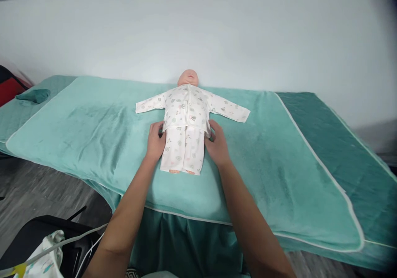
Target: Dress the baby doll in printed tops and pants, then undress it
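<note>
Lying flat, dressed doll [186,113], between left fingers [155,127] and right fingers [215,126]

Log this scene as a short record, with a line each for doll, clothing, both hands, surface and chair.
Doll: face up, head toward the wall
Top: white, printed, sleeves spread sideways
Trousers: white, printed, toes showing at cuffs
Left hand: beside the top's hem, fingers curled; grip unclear
Right hand: at the opposite side of the hem, curled; grip unclear
Surface: light green blanket, pale edging
Chair: black, lower left, white printed cloth on it
</note>
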A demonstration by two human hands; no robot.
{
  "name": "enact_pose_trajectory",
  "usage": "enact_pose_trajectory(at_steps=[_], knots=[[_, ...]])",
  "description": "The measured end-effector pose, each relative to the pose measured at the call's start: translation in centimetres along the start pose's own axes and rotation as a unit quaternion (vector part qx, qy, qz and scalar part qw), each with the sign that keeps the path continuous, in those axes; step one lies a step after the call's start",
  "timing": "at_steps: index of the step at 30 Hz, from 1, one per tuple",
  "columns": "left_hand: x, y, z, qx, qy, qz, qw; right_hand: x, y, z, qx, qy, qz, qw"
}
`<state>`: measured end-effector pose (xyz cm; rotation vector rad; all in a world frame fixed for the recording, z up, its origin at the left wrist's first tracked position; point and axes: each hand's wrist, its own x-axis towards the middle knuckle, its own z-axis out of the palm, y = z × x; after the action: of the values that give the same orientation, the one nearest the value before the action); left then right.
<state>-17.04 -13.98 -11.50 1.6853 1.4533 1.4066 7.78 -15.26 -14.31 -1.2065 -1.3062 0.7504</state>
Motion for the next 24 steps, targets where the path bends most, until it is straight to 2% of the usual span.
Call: enact_pose_trajectory(at_steps=[4,9,14,20,24], knots=[[0.0,-0.1,0.2,0.074,0.051,-0.030,0.995,0.2,0.6,0.1,-0.043,0.051,0.000,0.998],[-0.2,-0.4,0.1,0.086,0.101,-0.074,0.988,0.1,0.4,0.2,-0.047,0.084,0.016,0.995],[-0.3,-0.3,0.2,0.087,0.103,-0.082,0.987,-0.2,0.4,0.2,-0.043,0.078,0.028,0.996],[-0.2,-0.8,0.0,0.053,0.106,-0.064,0.991,-0.9,-0.3,0.1,-0.083,0.091,-0.028,0.992],[-0.4,-1.1,-0.3,0.038,0.130,-0.051,0.990,-2.2,-1.0,-0.1,-0.121,0.085,-0.030,0.989]])
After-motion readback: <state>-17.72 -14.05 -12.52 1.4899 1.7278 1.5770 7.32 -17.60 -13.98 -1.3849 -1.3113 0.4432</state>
